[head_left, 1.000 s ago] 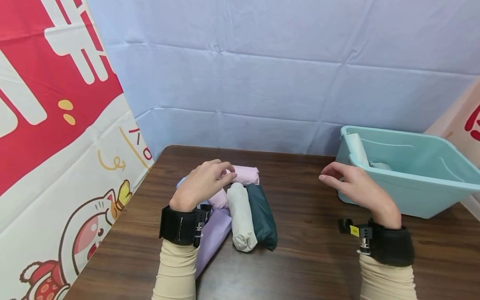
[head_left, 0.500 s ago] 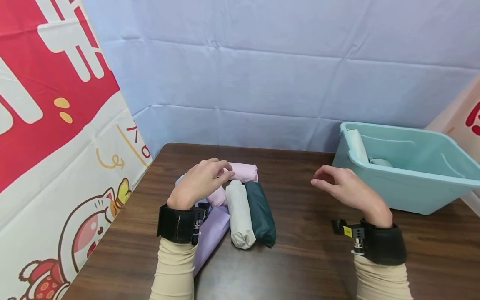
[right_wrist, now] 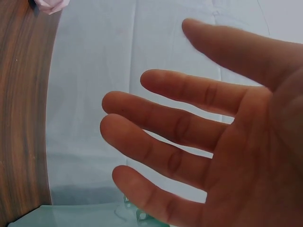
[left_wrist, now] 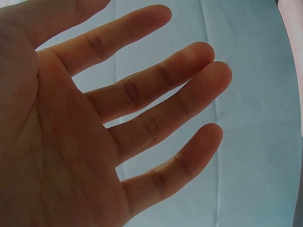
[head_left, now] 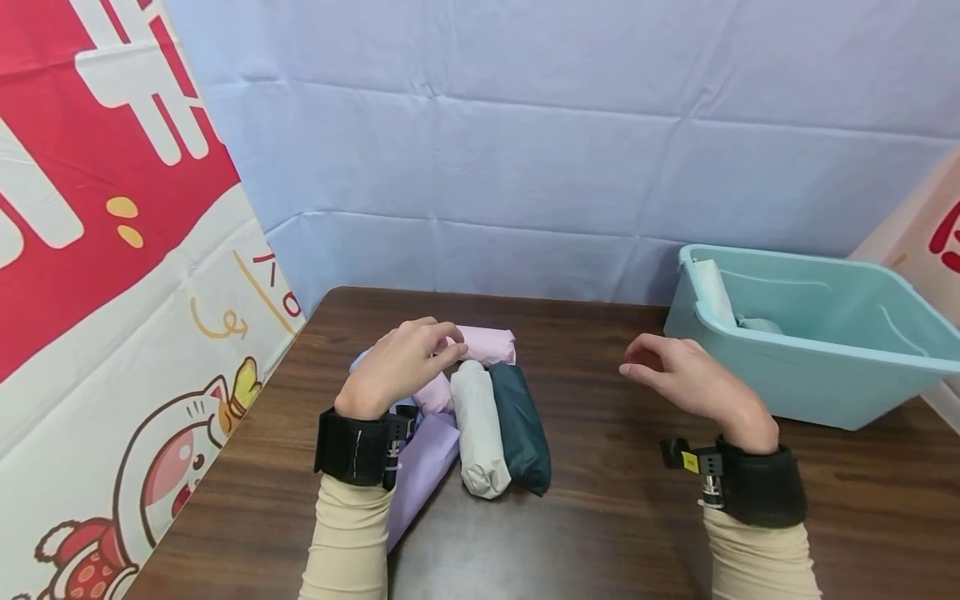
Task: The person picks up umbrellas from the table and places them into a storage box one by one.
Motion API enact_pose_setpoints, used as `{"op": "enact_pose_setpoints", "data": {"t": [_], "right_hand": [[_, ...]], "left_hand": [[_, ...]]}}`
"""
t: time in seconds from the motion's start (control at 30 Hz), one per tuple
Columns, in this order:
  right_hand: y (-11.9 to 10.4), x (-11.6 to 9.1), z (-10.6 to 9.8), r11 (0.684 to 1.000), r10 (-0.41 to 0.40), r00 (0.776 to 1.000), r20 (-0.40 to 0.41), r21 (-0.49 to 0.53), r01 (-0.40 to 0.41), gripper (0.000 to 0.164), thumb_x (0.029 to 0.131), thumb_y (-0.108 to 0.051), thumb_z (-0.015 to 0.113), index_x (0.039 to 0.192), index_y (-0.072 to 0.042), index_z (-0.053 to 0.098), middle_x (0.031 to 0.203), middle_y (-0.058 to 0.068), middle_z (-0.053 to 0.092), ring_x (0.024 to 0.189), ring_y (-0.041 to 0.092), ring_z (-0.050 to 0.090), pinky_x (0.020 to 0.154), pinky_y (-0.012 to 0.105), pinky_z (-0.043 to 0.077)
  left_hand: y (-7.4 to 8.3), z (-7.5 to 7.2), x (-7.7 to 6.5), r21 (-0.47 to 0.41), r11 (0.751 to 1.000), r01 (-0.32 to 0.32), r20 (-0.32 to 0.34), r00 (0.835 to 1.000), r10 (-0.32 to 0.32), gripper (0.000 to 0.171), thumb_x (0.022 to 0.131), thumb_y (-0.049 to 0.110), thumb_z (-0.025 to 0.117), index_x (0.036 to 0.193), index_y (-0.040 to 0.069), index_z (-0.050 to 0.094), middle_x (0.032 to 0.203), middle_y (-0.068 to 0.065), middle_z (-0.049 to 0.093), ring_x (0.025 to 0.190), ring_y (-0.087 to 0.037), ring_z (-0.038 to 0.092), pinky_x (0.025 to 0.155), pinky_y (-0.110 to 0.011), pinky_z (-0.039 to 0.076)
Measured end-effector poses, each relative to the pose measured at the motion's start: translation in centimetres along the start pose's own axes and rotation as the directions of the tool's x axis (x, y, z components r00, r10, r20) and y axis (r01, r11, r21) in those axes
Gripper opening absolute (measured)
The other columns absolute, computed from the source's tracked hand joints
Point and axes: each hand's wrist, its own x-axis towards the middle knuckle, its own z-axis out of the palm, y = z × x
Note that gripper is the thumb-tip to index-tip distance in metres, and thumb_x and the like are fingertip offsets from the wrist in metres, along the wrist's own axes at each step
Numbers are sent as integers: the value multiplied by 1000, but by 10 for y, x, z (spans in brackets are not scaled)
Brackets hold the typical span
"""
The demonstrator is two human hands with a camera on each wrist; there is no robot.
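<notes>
My left hand [head_left: 401, 362] hovers over the left part of a group of folded umbrellas, its fingers loosely bent and holding nothing. Under and beside it lie a lavender umbrella [head_left: 423, 475], a pink one [head_left: 435, 393] and a mostly hidden blue one. To their right, a pale grey umbrella [head_left: 480, 433] lies against a dark green one [head_left: 520, 429]; another pink umbrella [head_left: 489, 345] lies crosswise behind. My right hand [head_left: 697, 379] is held above the table just left of the bin, also holding nothing. Both wrist views show relaxed, spread fingers [left_wrist: 156, 123].
A light teal bin [head_left: 817, 358] stands at the table's right back. Inside its left end leans a white roll-shaped item [head_left: 715, 292], with a pale rounded thing [head_left: 759, 324] beside it. Hanging cloth [head_left: 525, 167] borders the brown table [head_left: 592, 517] at the back and left.
My right hand has drifted a little left, away from the bin. The left hand stays over the umbrellas, and the head view has shifted slightly.
</notes>
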Motion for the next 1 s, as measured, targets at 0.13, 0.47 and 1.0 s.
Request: {"op": "enact_pose_setpoints", "data": {"t": [0.13,0.47,1.0], "right_hand": [[5,0,1,1000,-16,1000,-2,-11,16,20,96,-11,70,108,3,65,92,5,68,83,22,63,71,41,50],[13,7,1,999,-51,999,-7,-19,51,16,95,-7,70,105,3,65,90,4,68,82,23,64,71,41,50],[10,7,-1,998,-54,999,5,-14,54,17,95,-9,70,107,3,66,91,4,68,82,21,63,70,40,50]], "left_hand": [[1,0,2,-2,1000,10,11,1000,-10,21,101,20,58,111,9,74,96,-1,66,86,-17,60,77,-35,50],[-2,-1,4,35,999,14,31,999,-15,17,90,-3,59,92,6,73,85,-2,66,81,-19,60,71,-34,51],[-31,-9,-4,11,981,192,163,968,-191,19,93,5,56,106,2,71,96,-11,69,78,-22,63,68,-37,52]]}}
